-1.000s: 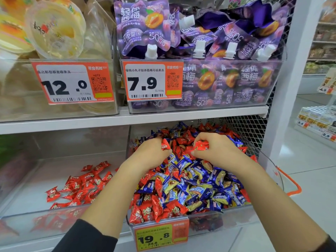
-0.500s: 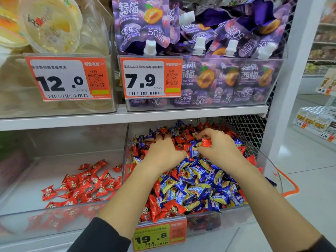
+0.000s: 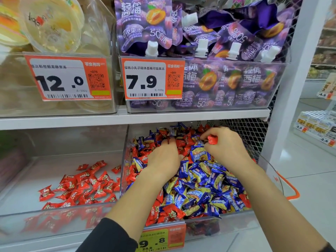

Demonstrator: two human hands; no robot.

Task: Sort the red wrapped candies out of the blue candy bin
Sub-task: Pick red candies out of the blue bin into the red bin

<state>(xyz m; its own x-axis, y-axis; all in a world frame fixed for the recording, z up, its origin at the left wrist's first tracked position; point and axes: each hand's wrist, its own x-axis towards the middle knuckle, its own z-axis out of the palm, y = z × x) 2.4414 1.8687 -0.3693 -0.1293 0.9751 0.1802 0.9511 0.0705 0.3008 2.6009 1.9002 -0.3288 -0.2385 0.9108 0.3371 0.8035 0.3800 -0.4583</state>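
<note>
A clear bin (image 3: 200, 220) on the lower shelf holds a heap of blue wrapped candies (image 3: 205, 180) mixed with red wrapped candies (image 3: 183, 140). My left hand (image 3: 163, 157) lies palm down on the heap, fingertips reaching into the red candies at the back; whether it holds one is hidden. My right hand (image 3: 223, 144) hovers over the back right of the heap and grips a red candy (image 3: 212, 139) in its curled fingers. To the left, a second clear bin (image 3: 21, 188) holds a small pile of sorted red candies (image 3: 85, 186).
The upper shelf (image 3: 127, 119) carries bins of jelly cups (image 3: 52, 24) and purple drink pouches (image 3: 209, 42) just above my hands. A wire mesh panel (image 3: 245, 131) closes the bin's back right. A white post (image 3: 291, 84) and an orange basket handle (image 3: 291, 188) stand at right.
Both hands have pushed farther back into the bin. The right hand keeps its red candy. The left hand, which held a red candy one second ago, now lies flat on the heap.
</note>
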